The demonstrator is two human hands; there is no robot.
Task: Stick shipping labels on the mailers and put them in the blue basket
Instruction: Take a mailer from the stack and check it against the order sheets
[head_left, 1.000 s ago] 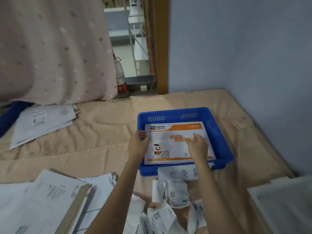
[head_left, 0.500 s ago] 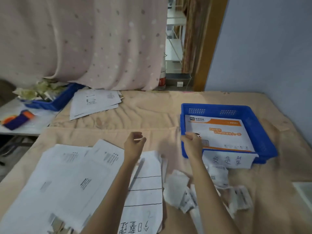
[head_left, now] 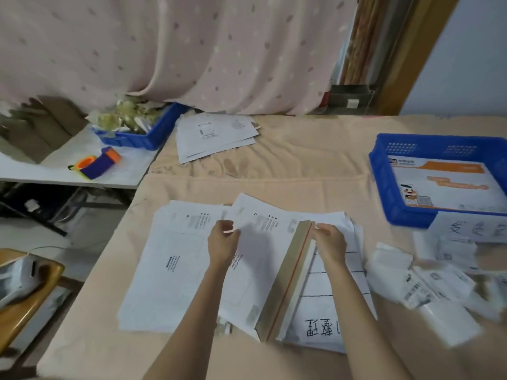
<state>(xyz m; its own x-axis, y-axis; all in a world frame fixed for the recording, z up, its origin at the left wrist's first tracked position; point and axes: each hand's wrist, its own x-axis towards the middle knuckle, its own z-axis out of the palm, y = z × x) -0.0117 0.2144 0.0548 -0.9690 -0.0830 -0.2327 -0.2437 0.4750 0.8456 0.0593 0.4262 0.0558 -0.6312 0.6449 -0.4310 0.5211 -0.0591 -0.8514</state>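
White mailers (head_left: 192,259) fanned across the peach-covered bench (head_left: 301,165), print side up, probably so the next one lifts off without digging. Left hand (head_left: 222,242) planted on the top mailer (head_left: 260,264), fingers (head_left: 229,224) curled and seemingly pinching a pale strip at its upper edge, though too blurred to be sure what is pinched. Right hand (head_left: 329,241) at the far end of that mailer's brown flap (head_left: 290,278), fingers clenched on a small pale bit near the red tear line; likely gripping there to lift or square the mailer for labelling. Flap folded open and raised along the right edge, showing the brown inner face.

Blue basket (head_left: 384,174) well off to the right, already holding one orange-and-white mailer (head_left: 444,187) lying flat inside, a handwritten paper sign (head_left: 466,226) hung on its near wall. Loose shipping labels (head_left: 428,283) scattered between basket and stack, within easy reach of the right hand. Another small pile of mailers (head_left: 214,138) farther back, near a second blue bin (head_left: 153,135) of scraps on the side table (head_left: 82,174).

Judged step: fetching the next mailer; label not yet on it.
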